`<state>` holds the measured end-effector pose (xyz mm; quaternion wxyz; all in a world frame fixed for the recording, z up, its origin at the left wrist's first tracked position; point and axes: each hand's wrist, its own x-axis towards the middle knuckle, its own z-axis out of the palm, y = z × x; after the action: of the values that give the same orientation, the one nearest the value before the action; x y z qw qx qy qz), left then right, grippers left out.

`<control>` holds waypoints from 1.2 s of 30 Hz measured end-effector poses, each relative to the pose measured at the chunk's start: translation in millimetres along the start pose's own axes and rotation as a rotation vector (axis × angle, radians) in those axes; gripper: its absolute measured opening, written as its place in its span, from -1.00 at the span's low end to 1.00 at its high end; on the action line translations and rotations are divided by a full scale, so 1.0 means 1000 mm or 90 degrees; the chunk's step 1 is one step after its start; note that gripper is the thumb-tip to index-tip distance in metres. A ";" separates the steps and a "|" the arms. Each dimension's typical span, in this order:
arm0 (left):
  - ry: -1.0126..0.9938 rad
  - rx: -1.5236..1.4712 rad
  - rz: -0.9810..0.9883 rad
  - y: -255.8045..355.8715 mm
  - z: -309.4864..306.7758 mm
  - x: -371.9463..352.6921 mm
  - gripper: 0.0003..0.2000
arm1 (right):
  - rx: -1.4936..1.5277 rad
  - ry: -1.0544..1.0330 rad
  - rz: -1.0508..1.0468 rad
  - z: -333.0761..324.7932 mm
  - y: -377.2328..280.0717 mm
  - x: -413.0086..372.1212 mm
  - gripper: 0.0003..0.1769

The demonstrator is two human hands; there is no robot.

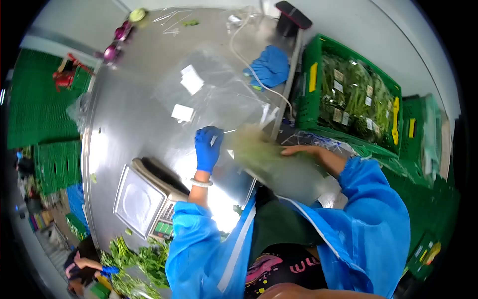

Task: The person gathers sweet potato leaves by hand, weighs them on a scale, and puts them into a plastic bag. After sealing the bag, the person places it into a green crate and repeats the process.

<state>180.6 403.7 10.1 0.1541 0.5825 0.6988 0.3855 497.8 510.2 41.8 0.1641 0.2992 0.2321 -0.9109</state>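
My left hand (208, 145), in a blue glove, is raised over the steel table with its fingers closed. A thin white strip shows by its fingertips; I cannot make out what they hold. My bare right hand (304, 150) grips a clear plastic bag of greens (264, 157), blurred by motion, in front of my body. Beyond the hands, clear plastic sheets (219, 79) and white labels (191, 79) lie on the table. A weighing scale (142, 202) stands to the left of my left forearm.
Green crate (309, 82) at right holds several bagged greens. A blue glove (271, 66) and white cable (236, 50) lie at the table's (134, 94) far right. Loose leafy greens (144, 261) are at lower left, near another person's gloved hand (109, 270). Red onions (112, 51) sit at the far-left edge.
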 end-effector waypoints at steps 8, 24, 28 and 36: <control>-0.007 -0.103 0.123 0.091 -0.007 -0.018 -0.85 | -0.101 -0.020 -0.037 0.016 -0.013 0.038 -0.22; 0.059 -0.803 -0.576 0.097 -0.020 -0.131 -0.50 | -0.058 0.263 -0.290 0.083 -0.002 0.078 -0.02; 0.012 -1.000 -0.767 0.135 -0.009 -0.186 -0.57 | 0.028 0.199 -0.321 0.111 -0.012 0.079 -0.16; -0.031 -0.670 -0.599 0.163 -0.133 -0.205 -0.37 | -0.553 0.297 -0.368 0.211 0.008 0.003 -0.41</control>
<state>262.2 169.2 166.6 0.5811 0.0749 0.5939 0.5514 400.4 393.1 187.8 -0.0393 0.3219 0.6876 -0.6496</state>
